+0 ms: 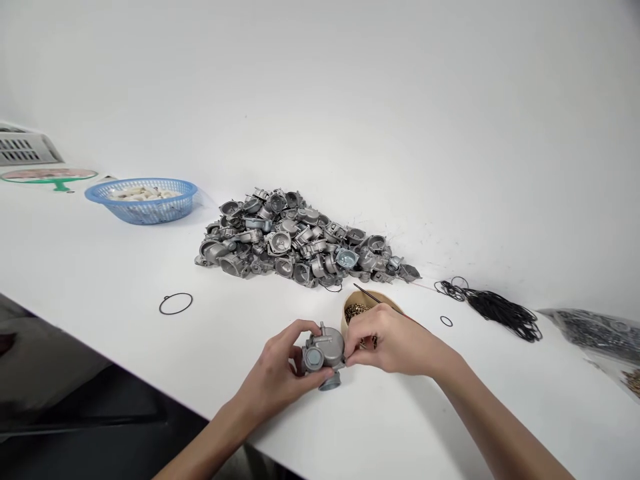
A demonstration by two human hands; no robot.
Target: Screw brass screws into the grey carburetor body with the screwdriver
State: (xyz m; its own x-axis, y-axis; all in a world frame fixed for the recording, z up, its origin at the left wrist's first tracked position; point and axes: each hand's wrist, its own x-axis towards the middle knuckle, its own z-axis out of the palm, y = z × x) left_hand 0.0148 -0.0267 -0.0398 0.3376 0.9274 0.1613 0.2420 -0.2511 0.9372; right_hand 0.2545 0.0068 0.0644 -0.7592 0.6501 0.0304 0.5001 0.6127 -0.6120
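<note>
A grey metal carburetor (331, 343) is gripped in my left hand (280, 367), thumb in front and fingers around its left side, just above the white table. My right hand (387, 340) is closed in a pinch against the carburetor's right edge. What lies between those fingertips is too small to make out. Behind my right hand stands a tan bowl (349, 305) of small brass-coloured parts, partly covered by the hand. Across the bowl runs a thin dark rod (367, 293), like a screwdriver shaft; its reddish far end is mostly hidden behind my wrist.
A large heap of carburetor bodies (285, 240) lies against the wall. Left of it sits a blue basket (150, 213) with whitish pieces. Black rubber rings (503, 313) are bunched at right, beside a plastic bag (595, 330). Single rings (176, 313) lie on the table (125, 267).
</note>
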